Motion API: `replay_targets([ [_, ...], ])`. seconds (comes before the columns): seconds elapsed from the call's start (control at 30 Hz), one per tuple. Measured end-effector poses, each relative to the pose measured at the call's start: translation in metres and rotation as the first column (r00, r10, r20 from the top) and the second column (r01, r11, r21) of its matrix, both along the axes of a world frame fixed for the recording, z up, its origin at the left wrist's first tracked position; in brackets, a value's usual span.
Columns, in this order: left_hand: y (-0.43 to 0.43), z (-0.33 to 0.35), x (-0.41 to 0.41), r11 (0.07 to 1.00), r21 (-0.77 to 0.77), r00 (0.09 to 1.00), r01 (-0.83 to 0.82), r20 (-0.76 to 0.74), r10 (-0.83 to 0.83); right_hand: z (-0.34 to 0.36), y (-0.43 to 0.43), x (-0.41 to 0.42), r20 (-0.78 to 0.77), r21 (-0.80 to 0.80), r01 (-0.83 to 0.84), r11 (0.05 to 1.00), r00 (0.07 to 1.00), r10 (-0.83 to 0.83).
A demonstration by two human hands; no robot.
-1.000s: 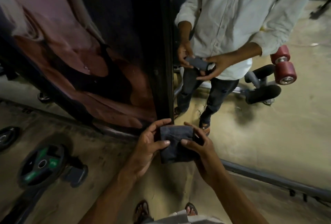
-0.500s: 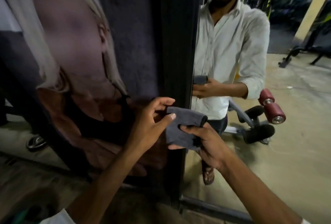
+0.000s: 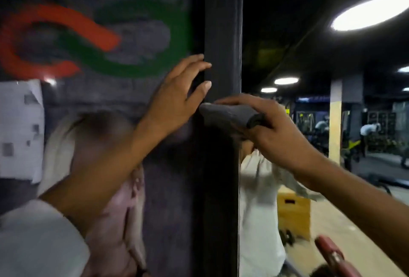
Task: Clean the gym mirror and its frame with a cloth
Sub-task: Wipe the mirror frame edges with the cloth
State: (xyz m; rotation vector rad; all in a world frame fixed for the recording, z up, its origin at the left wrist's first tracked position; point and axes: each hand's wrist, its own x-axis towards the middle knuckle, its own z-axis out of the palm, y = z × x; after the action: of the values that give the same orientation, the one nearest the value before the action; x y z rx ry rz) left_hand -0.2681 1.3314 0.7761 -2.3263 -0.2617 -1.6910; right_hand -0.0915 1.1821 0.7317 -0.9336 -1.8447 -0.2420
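Fingers of the right hand (image 3: 272,130) curl round a folded dark grey cloth (image 3: 228,115) and hold it against the black upright frame post (image 3: 221,33). The left hand (image 3: 177,97) is spread open and holds nothing, with its fingertips at the post's left edge, in front of a printed wall poster (image 3: 88,39) with orange and green loops. Right of the post, the mirror glass (image 3: 309,55) reflects round ceiling lamps (image 3: 367,13) and a yellow box (image 3: 293,217); the right forearm covers part of the glass.

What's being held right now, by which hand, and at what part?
The right hand grips the folded grey cloth at its right end, one finger lying along its top. The left hand holds nothing, its fingers spread beside the frame.
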Motion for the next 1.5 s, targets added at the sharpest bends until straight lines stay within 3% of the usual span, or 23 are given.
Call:
replay_targets([
  [0.1, 0.01, 0.07, 0.004, 0.993, 0.038, 0.993, -0.114, -0.007, 0.114, 0.063, 0.004, 0.004, 0.17, 0.248, 0.182, 0.952, 0.959, -0.227],
  [0.2, 0.013, 0.124, 0.008, 0.95, 0.106, 0.94, -0.293, -0.15, 0.307, 0.119, 0.009, 0.006, 0.309, 0.458, 0.319, 0.83, 0.818, -0.485],
  [0.3, 0.014, 0.157, 0.015, 0.868, 0.125, 0.816, -0.481, -0.299, 0.495, 0.173, 0.01, -0.002, 0.304, 0.566, 0.402, 0.72, 0.71, -0.635],
  [0.4, 0.016, 0.17, 0.017, 0.83, 0.148, 0.774, -0.537, -0.306, 0.555, 0.222, 0.011, -0.008, 0.267, 0.664, 0.445, 0.601, 0.61, -0.746],
  [0.57, -0.003, 0.164, 0.02, 0.718, 0.215, 0.65, -0.662, -0.314, 0.692, 0.281, 0.03, -0.016, 0.226, 0.717, 0.483, 0.503, 0.521, -0.823],
  [0.77, -0.016, 0.168, 0.023, 0.672, 0.229, 0.579, -0.704, -0.363, 0.73, 0.305, 0.066, -0.021, 0.224, 0.674, 0.54, 0.504, 0.501, -0.836],
  [0.97, -0.03, 0.168, 0.029, 0.648, 0.181, 0.541, -0.739, -0.414, 0.732, 0.283, 0.085, -0.014, 0.211, 0.593, 0.505, 0.626, 0.653, -0.727],
  [1.13, -0.033, 0.166, 0.03, 0.633, 0.172, 0.519, -0.754, -0.434, 0.736, 0.271, 0.069, -0.013, 0.328, 0.584, 0.493, 0.645, 0.584, -0.743],
  [1.27, -0.026, 0.158, 0.028, 0.615, 0.2, 0.492, -0.763, -0.437, 0.753, 0.278, 0.059, -0.012, 0.293, 0.62, 0.519, 0.589, 0.542, -0.787],
  [1.5, -0.019, 0.124, 0.019, 0.629, 0.241, 0.484, -0.739, -0.46, 0.744, 0.212, 0.097, -0.006, 0.13, 0.619, 0.488, 0.616, 0.709, -0.693],
])
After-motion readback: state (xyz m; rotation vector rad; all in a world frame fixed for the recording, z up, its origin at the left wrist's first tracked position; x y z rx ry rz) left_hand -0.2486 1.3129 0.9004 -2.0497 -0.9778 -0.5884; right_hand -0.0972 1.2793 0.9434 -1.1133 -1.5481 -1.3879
